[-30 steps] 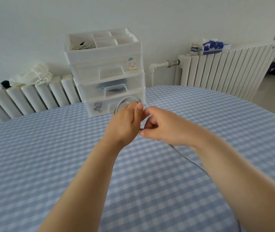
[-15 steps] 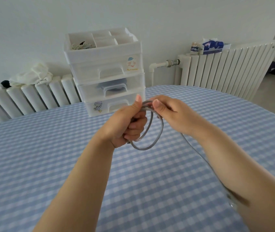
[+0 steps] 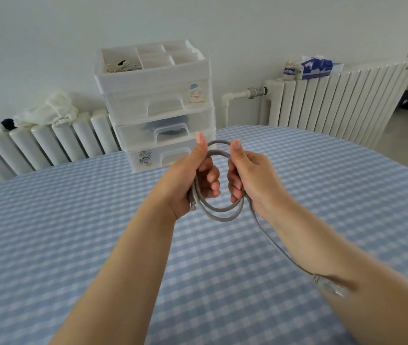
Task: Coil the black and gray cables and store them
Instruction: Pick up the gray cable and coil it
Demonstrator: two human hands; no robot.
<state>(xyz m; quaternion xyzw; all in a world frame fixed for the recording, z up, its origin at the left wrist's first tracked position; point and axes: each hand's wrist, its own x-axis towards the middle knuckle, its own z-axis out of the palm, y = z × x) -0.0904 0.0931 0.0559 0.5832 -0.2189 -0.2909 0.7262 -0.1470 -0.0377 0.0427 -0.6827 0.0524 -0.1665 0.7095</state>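
A gray cable (image 3: 223,215) hangs in two or three loops between my hands, above the checked table. My left hand (image 3: 188,178) grips the left side of the coil, thumb up, with one plug end sticking out below the palm. My right hand (image 3: 250,175) holds the right side of the loops, thumb pointing up. The loose tail runs down along my right forearm to a clear plug (image 3: 331,287). A white drawer unit (image 3: 158,108) with three drawers stands just behind the hands. No black cable can be made out for certain.
The table with a blue-and-white checked cloth (image 3: 73,232) fills the foreground. White radiators (image 3: 342,95) line the wall behind it. A white cloth (image 3: 48,110) lies on the left radiator, and a tissue pack (image 3: 317,67) sits on the right one.
The hands have moved apart and the coil has grown by a loop. My right hand now holds the coil's right side, and the plug end has slid up toward my forearm.
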